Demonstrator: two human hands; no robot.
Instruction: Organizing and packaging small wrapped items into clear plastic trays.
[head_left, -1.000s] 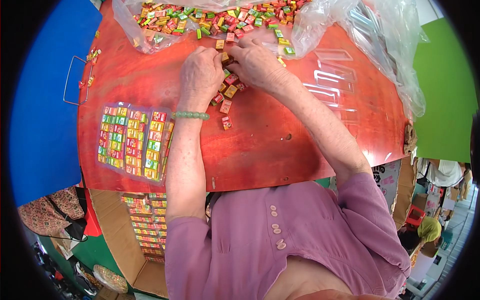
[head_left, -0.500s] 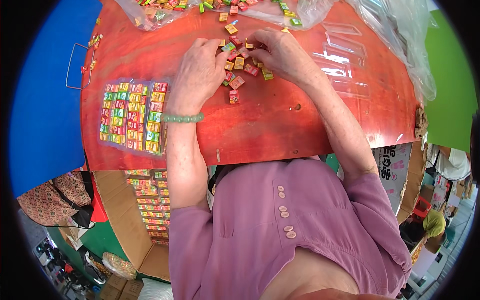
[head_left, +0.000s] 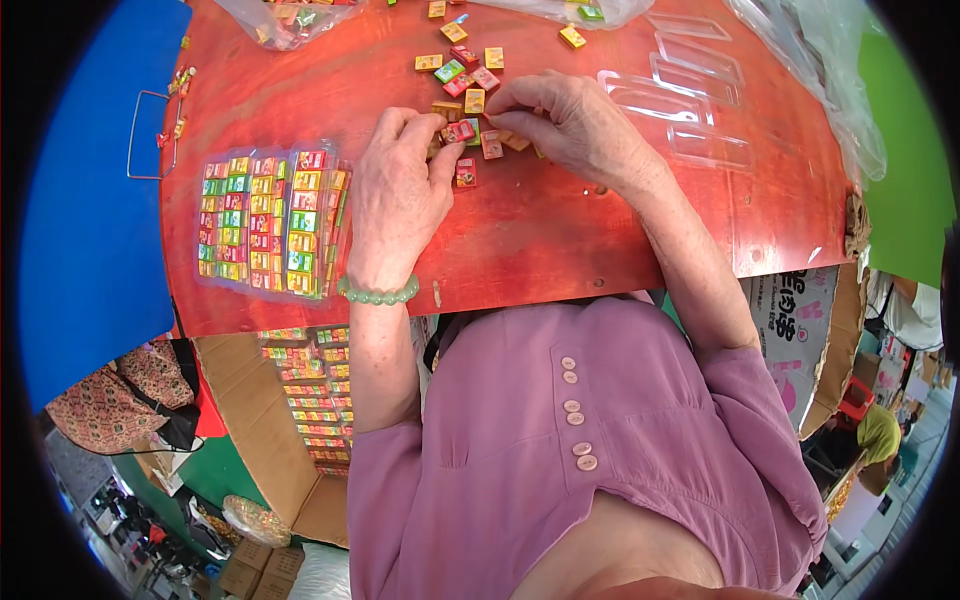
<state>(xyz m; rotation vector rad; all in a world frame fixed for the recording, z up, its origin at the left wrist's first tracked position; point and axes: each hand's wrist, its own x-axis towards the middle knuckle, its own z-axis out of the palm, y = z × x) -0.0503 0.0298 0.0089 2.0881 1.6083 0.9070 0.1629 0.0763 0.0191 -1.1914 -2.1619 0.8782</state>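
Small candy-like boxes in red, yellow, green and pink lie loose in a cluster, among them a yellow box point(head_left: 475, 101) and a green box point(head_left: 450, 71). My left hand point(head_left: 405, 185), with a green bead bracelet on its wrist, pinches a small red box point(head_left: 460, 131) between thumb and fingers at the near side of the cluster. Opposite it, my right hand point(head_left: 575, 125) has its thumb and forefinger curled together against the boxes; what is between those fingertips is hidden. Another red box point(head_left: 465, 173) lies beside my left thumb.
Filled clear trays point(head_left: 270, 225) of boxes stand on the red table point(head_left: 560, 240) at left. Empty clear trays point(head_left: 690, 100) lie at right. Plastic bags point(head_left: 800, 70) cover the far side. Below the table's edge, a cardboard carton point(head_left: 235, 400) holds more filled trays.
Both hands have come nearer to me, and some loose boxes have shifted with them. A red box now shows in my left fingers. Several boxes at the far side are uncovered.
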